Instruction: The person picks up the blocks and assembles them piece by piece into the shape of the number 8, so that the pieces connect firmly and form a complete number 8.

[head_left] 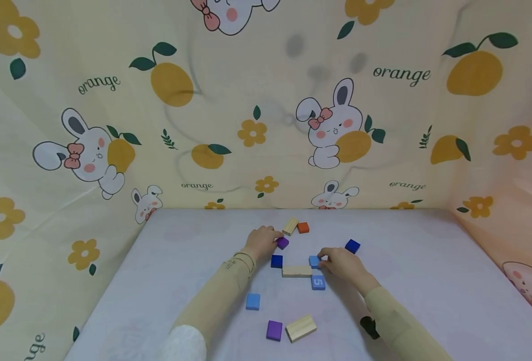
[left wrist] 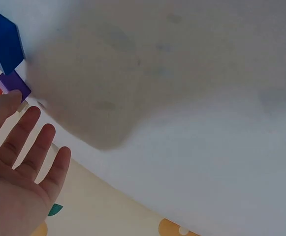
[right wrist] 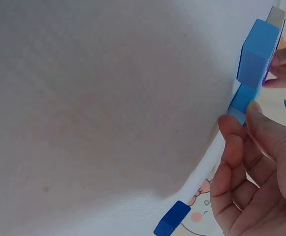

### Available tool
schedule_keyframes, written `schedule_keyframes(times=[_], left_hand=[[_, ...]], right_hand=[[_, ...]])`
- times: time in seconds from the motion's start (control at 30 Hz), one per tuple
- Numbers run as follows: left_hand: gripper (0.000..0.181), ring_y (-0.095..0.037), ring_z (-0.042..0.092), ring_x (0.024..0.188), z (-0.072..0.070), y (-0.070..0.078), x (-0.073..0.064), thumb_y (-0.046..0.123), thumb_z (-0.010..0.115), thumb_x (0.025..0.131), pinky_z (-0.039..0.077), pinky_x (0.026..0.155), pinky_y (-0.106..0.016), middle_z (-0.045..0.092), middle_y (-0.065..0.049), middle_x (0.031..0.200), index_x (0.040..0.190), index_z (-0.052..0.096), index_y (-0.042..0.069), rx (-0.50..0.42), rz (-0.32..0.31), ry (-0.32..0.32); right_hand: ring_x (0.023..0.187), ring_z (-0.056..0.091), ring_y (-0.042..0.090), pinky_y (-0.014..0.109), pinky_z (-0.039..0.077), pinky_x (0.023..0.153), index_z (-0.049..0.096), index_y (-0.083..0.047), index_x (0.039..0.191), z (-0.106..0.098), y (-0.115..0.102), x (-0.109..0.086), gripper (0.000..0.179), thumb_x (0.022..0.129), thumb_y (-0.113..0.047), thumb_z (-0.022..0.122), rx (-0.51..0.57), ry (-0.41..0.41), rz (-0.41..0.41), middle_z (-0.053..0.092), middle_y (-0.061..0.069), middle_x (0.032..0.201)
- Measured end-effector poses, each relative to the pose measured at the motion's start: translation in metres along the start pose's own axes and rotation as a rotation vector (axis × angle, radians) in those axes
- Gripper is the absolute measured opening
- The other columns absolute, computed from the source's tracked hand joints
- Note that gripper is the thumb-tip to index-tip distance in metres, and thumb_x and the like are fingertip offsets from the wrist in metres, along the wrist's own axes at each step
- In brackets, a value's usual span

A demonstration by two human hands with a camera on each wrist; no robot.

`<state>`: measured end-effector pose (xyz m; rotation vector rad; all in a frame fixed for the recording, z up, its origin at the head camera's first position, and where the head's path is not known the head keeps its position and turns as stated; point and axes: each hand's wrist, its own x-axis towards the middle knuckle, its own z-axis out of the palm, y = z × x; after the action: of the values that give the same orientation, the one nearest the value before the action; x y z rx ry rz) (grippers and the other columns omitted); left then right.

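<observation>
Head: shows three wooden blocks (head_left: 297, 272), three light blue (head_left: 253, 302), two dark blue (head_left: 277, 261), two purple (head_left: 274, 331), one orange (head_left: 303, 227); reads "5", and "orange" on cloth (head_left: 229, 75). Left wrist: pinches far purple block (left wrist: 15, 83), slantwise, with left hand (left wrist: 15, 189). Right wrist: pinches light blue block (right wrist: 243, 98), middle right, long way unclear, with right hand (right wrist: 273, 182).

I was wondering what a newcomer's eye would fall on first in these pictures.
Probably the backdrop rising beyond the white table, boldly printed with rabbits and oranges. Next, around mid-table, the left hand touches the farther purple block, while the right hand pinches a light blue block near a wooden plank's right end.
</observation>
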<state>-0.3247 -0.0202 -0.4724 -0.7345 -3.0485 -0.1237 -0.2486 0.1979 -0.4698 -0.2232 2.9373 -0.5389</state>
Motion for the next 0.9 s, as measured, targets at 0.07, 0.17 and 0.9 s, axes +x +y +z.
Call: schedule_keyframes(times=[0.07,0.17,0.9], left_hand=[[0.026,-0.014,0.056,0.085,0.001,-0.001,0.001,0.024,0.058,0.083,0.047,0.07,-0.031,0.063,0.003,0.096,0.109,0.061,0.028,0.003,0.003,0.005],[0.027,-0.014,0.056,0.086,0.002,-0.002,0.002,0.025,0.058,0.082,0.047,0.071,-0.032,0.063,0.003,0.097,0.109,0.061,0.027,0.008,0.005,0.005],[0.021,-0.014,0.056,0.081,-0.007,-0.031,-0.017,0.023,0.062,0.08,0.045,0.072,-0.032,0.065,0.001,0.09,0.1,0.066,0.019,-0.096,-0.07,-0.053]], right_hand=[[0.057,0.046,0.009,0.021,0.039,0.052,0.062,-0.014,0.102,-0.001,-0.001,-0.001,0.024,0.079,-0.022,0.062,0.002,0.001,-0.003,0.055,-0.004,0.065],[0.056,0.046,0.009,0.021,0.039,0.052,0.062,-0.014,0.102,-0.001,-0.001,-0.002,0.024,0.079,-0.022,0.062,0.004,0.004,-0.005,0.055,-0.004,0.064],[0.058,0.047,0.009,0.022,0.041,0.054,0.062,-0.014,0.102,0.0,-0.001,-0.002,0.025,0.079,-0.022,0.063,0.004,0.01,-0.002,0.059,-0.002,0.07]])
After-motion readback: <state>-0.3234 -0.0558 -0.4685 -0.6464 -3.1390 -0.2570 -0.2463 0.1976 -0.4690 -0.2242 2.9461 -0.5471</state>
